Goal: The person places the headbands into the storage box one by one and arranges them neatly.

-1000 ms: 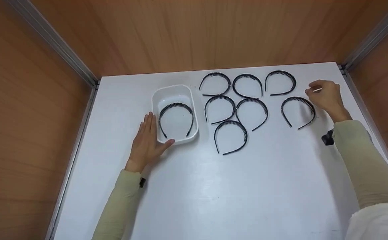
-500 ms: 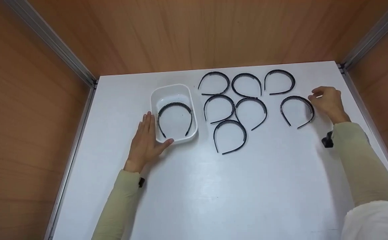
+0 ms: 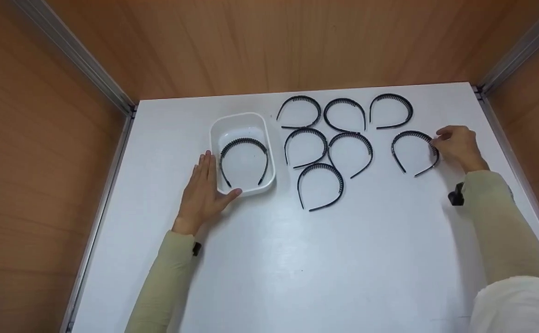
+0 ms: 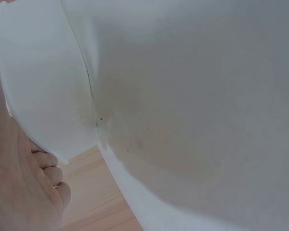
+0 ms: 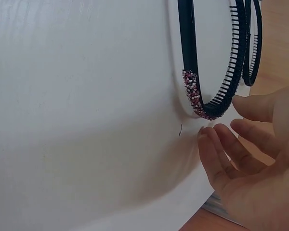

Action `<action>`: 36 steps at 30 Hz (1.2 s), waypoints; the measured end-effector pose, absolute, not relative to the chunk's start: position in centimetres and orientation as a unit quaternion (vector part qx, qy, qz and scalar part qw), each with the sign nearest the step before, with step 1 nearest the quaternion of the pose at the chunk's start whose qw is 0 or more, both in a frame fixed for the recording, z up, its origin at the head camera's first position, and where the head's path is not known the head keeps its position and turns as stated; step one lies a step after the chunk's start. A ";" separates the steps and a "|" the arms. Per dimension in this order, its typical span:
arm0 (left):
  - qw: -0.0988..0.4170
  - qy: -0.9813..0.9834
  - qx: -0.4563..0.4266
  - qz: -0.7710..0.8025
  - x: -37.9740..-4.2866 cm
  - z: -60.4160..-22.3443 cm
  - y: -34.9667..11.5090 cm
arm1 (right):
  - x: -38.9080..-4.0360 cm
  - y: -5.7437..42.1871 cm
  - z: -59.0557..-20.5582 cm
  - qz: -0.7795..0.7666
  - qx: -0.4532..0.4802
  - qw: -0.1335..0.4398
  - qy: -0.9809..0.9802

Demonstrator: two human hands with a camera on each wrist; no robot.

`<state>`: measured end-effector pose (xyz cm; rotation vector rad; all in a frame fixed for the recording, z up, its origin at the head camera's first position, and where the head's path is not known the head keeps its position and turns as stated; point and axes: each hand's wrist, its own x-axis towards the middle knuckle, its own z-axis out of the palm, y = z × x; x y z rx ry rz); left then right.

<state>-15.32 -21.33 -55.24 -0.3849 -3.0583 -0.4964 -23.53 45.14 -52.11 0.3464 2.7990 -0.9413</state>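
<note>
My left hand (image 3: 198,196) lies with straight fingers along the left side of a white plastic tub (image 3: 213,134), its thumb at the near rim. One black toothed headband (image 3: 244,141) lies inside the tub. At the far right, my right hand (image 3: 459,145) is at the outer edge of another black headband (image 3: 412,134) on the table. In the right wrist view, that headband (image 5: 192,94) has a stretch of pink and silver glitter. The right thumb is at its toothed edge, with the bent fingers just below the band, a gap showing between them.
Several more black headbands lie between the tub and my right hand, among them a front one (image 3: 341,182) and a back right one (image 3: 410,111). The white table (image 3: 297,277) is bordered by wooden walls (image 3: 274,46) at the back and sides.
My right hand has come down and slightly right, from above the far-right headband to its outer edge. The left hand has stayed against the tub.
</note>
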 end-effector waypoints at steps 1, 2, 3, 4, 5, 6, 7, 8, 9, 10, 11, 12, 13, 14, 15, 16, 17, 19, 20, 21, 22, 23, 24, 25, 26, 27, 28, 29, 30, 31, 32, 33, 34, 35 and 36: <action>0.009 -0.979 -0.124 -0.159 -15.4 -55.2 -21.3 | -23.5 45.2 -52.1 -0.314 0.117 0.086 0.938; 0.008 -0.979 -0.125 -0.160 -15.4 -55.2 -21.3 | -23.5 45.2 -52.1 -0.312 0.117 0.089 0.938; 0.007 -0.979 -0.124 -0.159 -15.4 -55.2 -21.3 | -23.5 45.3 -52.0 -0.310 0.118 0.093 0.939; 0.006 -0.980 -0.123 -0.159 -15.4 -55.2 -21.3 | -23.5 45.3 -52.0 -0.310 0.118 0.098 0.938; 0.004 -0.980 -0.122 -0.158 -15.4 -55.2 -21.3 | -23.5 45.4 -52.1 -0.308 0.117 0.101 0.939; 0.004 -0.980 -0.121 -0.158 -15.4 -55.2 -21.3 | -23.4 45.4 -52.1 -0.307 0.115 0.104 0.939; 0.004 -0.980 -0.119 -0.158 -15.3 -55.2 -21.3 | -23.4 45.4 -52.1 -0.306 0.113 0.107 0.939; 0.003 -0.980 -0.117 -0.158 -15.3 -55.2 -21.3 | -23.4 45.4 -52.2 -0.305 0.111 0.108 0.940; 0.002 -0.981 -0.115 -0.158 -15.3 -55.3 -21.3 | -23.3 45.5 -52.3 -0.303 0.109 0.108 0.941; 0.002 -0.981 -0.114 -0.158 -15.2 -55.3 -21.3 | -23.3 45.5 -52.4 -0.301 0.107 0.106 0.942; 0.002 -0.981 -0.115 -0.158 -15.2 -55.3 -21.2 | -23.2 45.5 -52.4 -0.299 0.105 0.103 0.943; 0.004 -0.981 -0.115 -0.158 -15.2 -55.3 -21.2 | -23.2 45.5 -52.5 -0.296 0.103 0.100 0.944; 0.005 -0.981 -0.116 -0.158 -15.1 -55.3 -21.2 | -23.1 45.6 -52.6 -0.294 0.102 0.097 0.945; 0.007 -0.981 -0.116 -0.157 -15.1 -55.3 -21.1 | -23.1 45.6 -52.6 -0.294 0.101 0.095 0.946; 0.009 -0.981 -0.118 -0.156 -15.1 -55.3 -21.1 | -23.1 45.6 -52.6 -0.294 0.099 0.094 0.946; 0.011 -0.981 -0.118 -0.155 -15.1 -55.3 -21.1 | -23.0 45.6 -52.7 -0.294 0.098 0.092 0.946; 0.012 -0.981 -0.119 -0.156 -15.1 -55.4 -21.1 | -23.0 45.6 -52.7 -0.292 0.096 0.090 0.947; 0.012 -0.980 -0.119 -0.158 -15.1 -55.4 -21.2 | -23.0 45.6 -52.7 -0.289 0.093 0.087 0.949; 0.012 -0.980 -0.119 -0.159 -15.1 -55.5 -21.2 | -23.1 45.6 -52.7 -0.287 0.092 0.086 0.950; 0.011 -0.980 -0.119 -0.160 -15.1 -55.5 -21.3 | -23.1 45.5 -52.7 -0.284 0.091 0.085 0.951; 0.010 -0.980 -0.119 -0.161 -15.1 -55.5 -21.3 | -23.1 45.5 -52.7 -0.283 0.091 0.084 0.951; 0.011 -0.979 -0.120 -0.162 -15.2 -55.5 -21.3 | -23.1 45.5 -52.6 -0.282 0.089 0.082 0.952; 0.011 -0.979 -0.121 -0.163 -15.2 -55.5 -21.3 | -23.1 45.5 -52.6 -0.283 0.088 0.081 0.951; 0.012 -0.979 -0.121 -0.162 -15.3 -55.5 -21.3 | -23.1 45.5 -52.6 -0.284 0.088 0.079 0.951; 0.012 -0.979 -0.122 -0.161 -15.3 -55.4 -21.3 | -23.1 45.5 -52.6 -0.285 0.088 0.077 0.951; 0.011 -0.980 -0.122 -0.159 -15.3 -55.4 -21.3 | -23.1 45.5 -52.6 -0.287 0.088 0.077 0.951; 0.012 -0.980 -0.122 -0.159 -15.4 -55.3 -21.3 | -23.1 45.5 -52.6 -0.289 0.087 0.076 0.950; 0.012 -0.980 -0.123 -0.158 -15.4 -55.3 -21.3 | -23.1 45.6 -52.6 -0.290 0.087 0.075 0.950; 0.010 -0.980 -0.122 -0.156 -15.4 -55.2 -21.3 | -23.2 45.6 -52.6 -0.291 0.089 0.077 0.949; 0.008 -0.981 -0.121 -0.155 -15.4 -55.2 -21.3 | -23.2 45.7 -52.6 -0.293 0.091 0.080 0.949; 0.006 -0.981 -0.120 -0.154 -15.4 -55.2 -21.3 | -23.2 45.7 -52.6 -0.295 0.094 0.083 0.947; 0.005 -0.981 -0.120 -0.154 -15.4 -55.2 -21.3 | -23.3 45.8 -52.6 -0.297 0.096 0.086 0.946; 0.003 -0.981 -0.120 -0.154 -15.4 -55.1 -21.3 | -23.3 45.8 -52.6 -0.297 0.098 0.087 0.946; 0.001 -0.981 -0.119 -0.153 -15.3 -55.1 -21.3 | -23.3 45.9 -52.5 -0.298 0.102 0.089 0.945; -0.001 -0.981 -0.118 -0.153 -15.3 -55.1 -21.4 | -23.4 45.9 -52.5 -0.299 0.105 0.091 0.944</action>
